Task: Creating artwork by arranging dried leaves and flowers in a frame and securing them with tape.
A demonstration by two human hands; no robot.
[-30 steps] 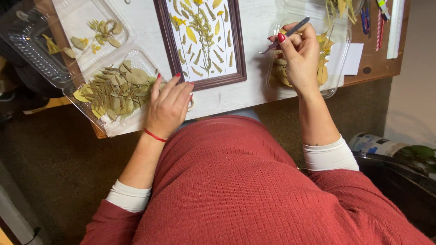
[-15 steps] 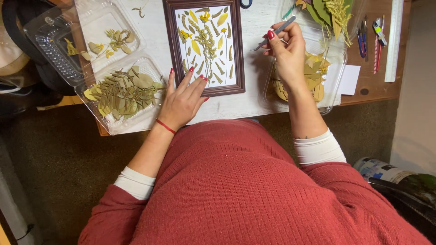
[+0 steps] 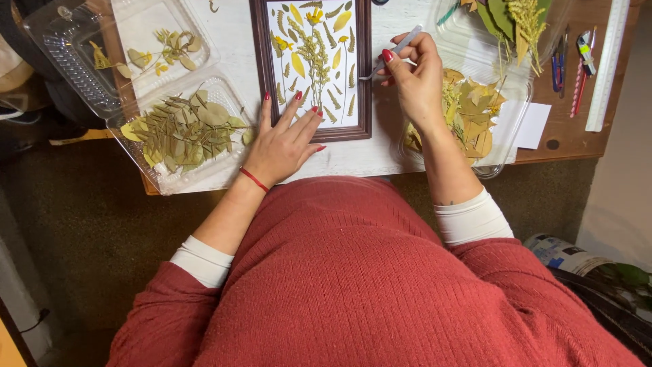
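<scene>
Tweezers [image 3: 390, 58] tips hidden against frame [image 3: 261, 68] edge

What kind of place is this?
Likely a home craft desk for pressed-flower art: a framed picture of pressed leaves, clear trays of dried leaves, and tweezers in the right hand.

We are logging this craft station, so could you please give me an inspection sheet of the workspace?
Surface: wooden table with a white sheet under the work.
Job's things: dark frame holding pressed leaves and flowers; metal tweezers over its right edge.
Clutter: clear trays of dried leaves, left and right; ruler; small tools.
Grippers: left hand rests on the frame's lower left corner; right hand grips the tweezers.
Cables: one dark cord on the floor at lower left, nothing on the table.
Surroundings: dark carpet; printed container at right.
</scene>
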